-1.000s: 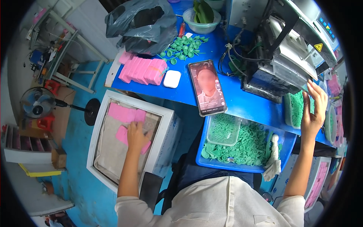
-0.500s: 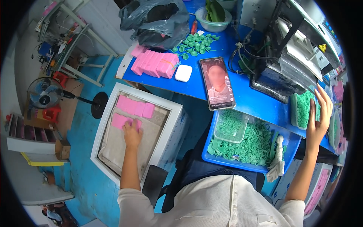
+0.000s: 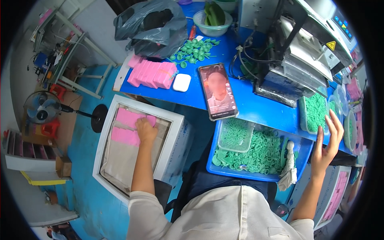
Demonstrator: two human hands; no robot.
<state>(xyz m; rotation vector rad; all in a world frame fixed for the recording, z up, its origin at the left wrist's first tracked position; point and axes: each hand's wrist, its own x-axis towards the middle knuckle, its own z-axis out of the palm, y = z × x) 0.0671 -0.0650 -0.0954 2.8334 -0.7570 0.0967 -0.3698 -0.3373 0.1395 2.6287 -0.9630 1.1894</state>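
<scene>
My left hand (image 3: 146, 130) reaches into a white-rimmed box (image 3: 107, 140) with its fingers curled over the right end of the upper row of pink pieces (image 3: 130, 119). Its fingertips press on a piece there and partly hide it. Just below lies a second row of flat pink pieces (image 3: 125, 136), on a beige cloth (image 3: 130, 160). My right hand (image 3: 329, 140) is raised with its fingers apart, holding nothing. It is beside a clear tub of green pieces (image 3: 314, 114) at the right of the blue table.
A blue tray (image 3: 212, 166) of small green parts sits before my lap, a white glove (image 3: 289, 168) over its edge. On the table (image 3: 176, 96) are a phone (image 3: 218, 92), a white case (image 3: 182, 83), stacked pink blocks (image 3: 150, 74), green spoon-like pieces (image 3: 196, 52) and a black machine (image 3: 276, 86).
My left hand has moved from the lower pink row to the right end of the upper row. My right hand stays raised and spread. The whole view has shifted slightly.
</scene>
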